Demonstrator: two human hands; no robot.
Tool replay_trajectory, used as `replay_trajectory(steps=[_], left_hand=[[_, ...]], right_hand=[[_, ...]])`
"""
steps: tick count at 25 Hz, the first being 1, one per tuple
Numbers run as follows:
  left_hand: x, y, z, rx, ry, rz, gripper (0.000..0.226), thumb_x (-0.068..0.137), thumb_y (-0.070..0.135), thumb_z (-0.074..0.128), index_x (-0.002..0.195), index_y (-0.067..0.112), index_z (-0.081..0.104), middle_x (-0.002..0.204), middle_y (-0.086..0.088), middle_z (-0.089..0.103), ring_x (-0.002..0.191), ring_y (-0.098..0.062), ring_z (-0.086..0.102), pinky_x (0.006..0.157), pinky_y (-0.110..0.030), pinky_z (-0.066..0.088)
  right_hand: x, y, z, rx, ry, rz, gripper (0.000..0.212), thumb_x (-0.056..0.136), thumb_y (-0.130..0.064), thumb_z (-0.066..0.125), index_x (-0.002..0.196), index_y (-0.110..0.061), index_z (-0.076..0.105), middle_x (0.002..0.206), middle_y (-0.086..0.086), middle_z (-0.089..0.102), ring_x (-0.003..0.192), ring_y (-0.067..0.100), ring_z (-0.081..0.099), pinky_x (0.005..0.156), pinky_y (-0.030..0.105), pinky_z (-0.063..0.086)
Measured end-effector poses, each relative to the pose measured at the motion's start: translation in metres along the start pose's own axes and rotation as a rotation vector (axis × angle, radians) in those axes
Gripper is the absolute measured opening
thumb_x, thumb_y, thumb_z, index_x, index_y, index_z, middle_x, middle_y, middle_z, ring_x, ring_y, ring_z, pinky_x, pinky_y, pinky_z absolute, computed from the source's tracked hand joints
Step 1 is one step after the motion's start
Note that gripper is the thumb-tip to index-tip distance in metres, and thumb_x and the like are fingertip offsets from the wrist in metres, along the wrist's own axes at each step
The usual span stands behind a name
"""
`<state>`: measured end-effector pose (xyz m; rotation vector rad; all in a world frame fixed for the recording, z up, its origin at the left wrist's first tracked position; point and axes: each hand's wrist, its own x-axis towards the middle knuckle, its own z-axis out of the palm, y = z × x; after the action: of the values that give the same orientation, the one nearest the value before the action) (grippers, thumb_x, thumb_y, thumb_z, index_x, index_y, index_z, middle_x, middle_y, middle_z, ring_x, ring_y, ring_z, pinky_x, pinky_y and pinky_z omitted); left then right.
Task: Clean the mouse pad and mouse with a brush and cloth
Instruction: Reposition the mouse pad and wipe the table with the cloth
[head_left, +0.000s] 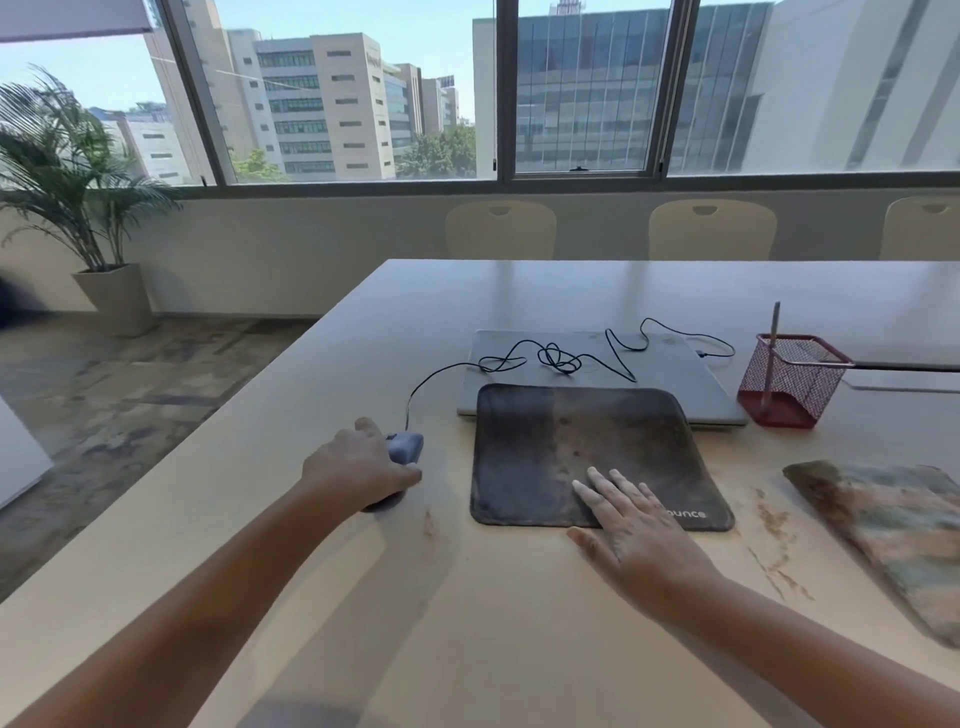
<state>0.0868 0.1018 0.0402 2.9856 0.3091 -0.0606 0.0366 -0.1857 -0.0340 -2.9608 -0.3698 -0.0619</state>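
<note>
Left hand (358, 467) curls over the grey wired mouse (406, 448), fingers wrapped around its body, on the bare table (363, 597) just left of the mouse pad (571, 447). Right hand (636, 530) lies flat with its fingers straight and slightly spread, fingertips pressing on the near right part of the pad while the thumb rests on the table beside the pad's front edge.

Dark and rectangular with rounded corners, the pad is blotched with brownish grime, heaviest through the middle and right; its left strip looks darker and more even. The mouse's black cable (550, 358) loops in a tangle across the closed grey laptop (675, 369), which the pad's far edge overlaps. A stained cloth (893, 530) lies near the table's right side, well apart from the pad, with brown smears on the tabletop between them. A red mesh holder (789, 384) with a thin handle standing in it sits just right of the laptop.

Open tabletop stretches in front of both hands and beyond the laptop; the table's left edge runs close to the mouse.

White lettering at the pad's near right corner reads "ounce", its start hidden by the right hand.
</note>
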Motion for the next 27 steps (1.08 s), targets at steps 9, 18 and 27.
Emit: replay_trajectory(steps=[9,18,27], left_hand=[[0.055,0.016,0.024,-0.054,0.226,-0.060,0.074,0.073,0.056,0.063,0.120,0.004,0.041,0.113,-0.015,0.053,0.104,-0.032,0.054,0.083,-0.038,0.046],[0.067,0.011,0.036,-0.094,0.261,-0.048,0.064,0.080,0.051,0.056,0.117,0.000,0.042,0.112,-0.018,0.054,0.104,-0.035,0.051,0.080,-0.039,0.043],[0.004,0.072,0.032,-0.099,0.416,0.467,0.068,0.088,0.047,0.050,0.140,0.010,0.028,0.153,-0.010,0.020,0.135,-0.028,0.027,0.108,-0.042,0.025]], right_hand=[[0.000,-0.001,0.001,0.046,0.042,-0.001,0.060,0.094,-0.057,0.021,0.148,-0.032,0.013,0.158,-0.011,0.006,0.145,0.006,-0.004,0.117,0.027,-0.006],[-0.001,0.000,0.003,0.051,0.034,0.006,0.059,0.094,-0.056,0.022,0.148,-0.033,0.014,0.158,-0.010,0.007,0.145,0.007,-0.004,0.116,0.027,-0.007],[-0.002,0.010,-0.010,0.078,-0.065,0.002,0.063,0.093,-0.058,0.025,0.148,-0.030,0.014,0.159,-0.008,0.007,0.145,0.009,-0.002,0.116,0.031,-0.006]])
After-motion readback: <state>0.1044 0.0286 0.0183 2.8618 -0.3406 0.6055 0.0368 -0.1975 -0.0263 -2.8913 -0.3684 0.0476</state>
